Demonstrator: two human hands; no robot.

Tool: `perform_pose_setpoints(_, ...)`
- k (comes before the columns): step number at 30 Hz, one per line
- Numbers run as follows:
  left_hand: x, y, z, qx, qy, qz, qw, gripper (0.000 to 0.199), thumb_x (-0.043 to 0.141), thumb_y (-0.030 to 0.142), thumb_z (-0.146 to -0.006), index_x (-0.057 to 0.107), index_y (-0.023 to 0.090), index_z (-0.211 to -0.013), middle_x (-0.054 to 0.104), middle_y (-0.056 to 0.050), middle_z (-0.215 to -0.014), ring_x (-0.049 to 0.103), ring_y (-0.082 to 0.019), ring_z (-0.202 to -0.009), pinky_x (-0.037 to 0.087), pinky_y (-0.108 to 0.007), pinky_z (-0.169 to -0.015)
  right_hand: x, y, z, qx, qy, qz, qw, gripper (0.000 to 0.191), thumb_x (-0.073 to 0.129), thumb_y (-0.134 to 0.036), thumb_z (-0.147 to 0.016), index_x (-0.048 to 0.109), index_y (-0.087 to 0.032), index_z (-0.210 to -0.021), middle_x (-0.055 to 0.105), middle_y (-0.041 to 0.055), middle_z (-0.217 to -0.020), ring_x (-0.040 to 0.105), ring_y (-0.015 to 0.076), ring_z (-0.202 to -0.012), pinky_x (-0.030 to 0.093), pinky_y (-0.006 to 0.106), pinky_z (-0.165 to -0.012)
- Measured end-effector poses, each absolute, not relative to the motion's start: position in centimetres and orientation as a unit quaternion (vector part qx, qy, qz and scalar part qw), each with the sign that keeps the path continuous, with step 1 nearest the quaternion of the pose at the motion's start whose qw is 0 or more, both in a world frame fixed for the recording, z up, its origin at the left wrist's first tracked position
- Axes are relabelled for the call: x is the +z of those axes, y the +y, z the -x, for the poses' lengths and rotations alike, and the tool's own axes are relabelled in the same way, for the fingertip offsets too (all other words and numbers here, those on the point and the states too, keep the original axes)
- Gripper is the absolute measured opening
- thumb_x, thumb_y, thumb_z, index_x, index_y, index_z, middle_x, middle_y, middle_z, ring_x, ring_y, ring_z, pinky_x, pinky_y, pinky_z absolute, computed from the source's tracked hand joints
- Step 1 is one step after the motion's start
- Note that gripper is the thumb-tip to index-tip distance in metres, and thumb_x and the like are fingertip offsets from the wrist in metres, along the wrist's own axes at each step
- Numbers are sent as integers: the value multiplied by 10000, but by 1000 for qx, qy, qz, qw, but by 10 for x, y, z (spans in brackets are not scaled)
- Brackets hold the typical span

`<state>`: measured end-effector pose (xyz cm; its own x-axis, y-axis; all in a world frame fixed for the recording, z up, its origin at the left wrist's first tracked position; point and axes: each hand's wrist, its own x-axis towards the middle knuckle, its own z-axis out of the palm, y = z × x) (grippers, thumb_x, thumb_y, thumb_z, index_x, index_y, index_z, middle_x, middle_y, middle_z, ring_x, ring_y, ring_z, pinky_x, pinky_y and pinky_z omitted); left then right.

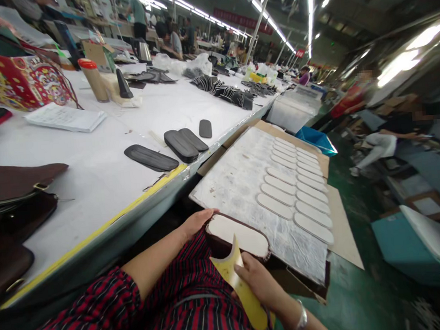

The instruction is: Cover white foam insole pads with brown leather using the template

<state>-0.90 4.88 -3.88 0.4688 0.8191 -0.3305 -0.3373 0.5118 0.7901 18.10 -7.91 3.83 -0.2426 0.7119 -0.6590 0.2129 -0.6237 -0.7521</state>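
Observation:
My left hand (pixel 199 222) is closed on the left end of a dark brown leather piece (pixel 218 246) with a white oval face, held above my lap. In my right hand (pixel 256 278) is a yellow curved tool (pixel 233 272), its pointed tip overlapping the lower edge of the white oval (pixel 238 234). My right thumb lies on the tool, and the other fingers are partly hidden behind it. Beside my hands, a board (pixel 239 178) carries several pale oval pieces (pixel 277 205) in rows.
Black oval pads (pixel 181 145) lie on the white table (pixel 102 148) at my left. A brown bag (pixel 14 194) sits near its front edge. A blue bin (pixel 316 140) stands beyond the board, and a teal container (pixel 410 252) is at the right. People are in the background.

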Motion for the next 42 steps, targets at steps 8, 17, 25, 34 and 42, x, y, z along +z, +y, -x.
perform_pose_setpoints(8,-45,22,20,438,229,-253,832,666,308,642,-798,527,153,-1193,547,-118,-1222,478,-264,-1135,315,-392,-993,3,-67,-98,681,-264,604,319,352,539,-498,-747,426,-183,-858,597,8,-684,593,147,-481,437,240,-416)
perform_pose_setpoints(17,-37,49,12,373,269,-314,830,661,321,638,-796,535,146,-1182,605,-101,-1134,528,-245,-1051,362,-368,-939,0,-61,-66,737,-87,524,418,430,646,-504,-673,486,-165,-884,628,23,-725,639,173,-624,486,279,-541)
perform_pose_setpoints(25,-40,57,-1,371,368,-391,758,649,248,632,-813,624,151,-1031,674,-47,-887,587,-202,-862,427,-323,-822,1,-63,-65,739,-24,502,449,496,693,-516,-609,472,-195,-916,638,16,-746,638,179,-666,486,277,-531)
perform_pose_setpoints(34,-23,53,-8,353,465,-496,642,614,184,556,-853,651,165,-929,672,-29,-797,590,-183,-796,441,-283,-751,-1,-68,-73,749,-19,466,471,394,644,-474,-694,492,-195,-927,639,22,-766,632,167,-663,496,279,-538)
perform_pose_setpoints(42,-8,51,-21,289,512,-687,428,408,429,570,-775,572,190,-723,582,-14,-714,510,-173,-716,375,-272,-704,1,-68,-83,734,-12,495,466,254,542,-427,-798,484,-189,-863,613,0,-693,613,144,-580,474,254,-491)
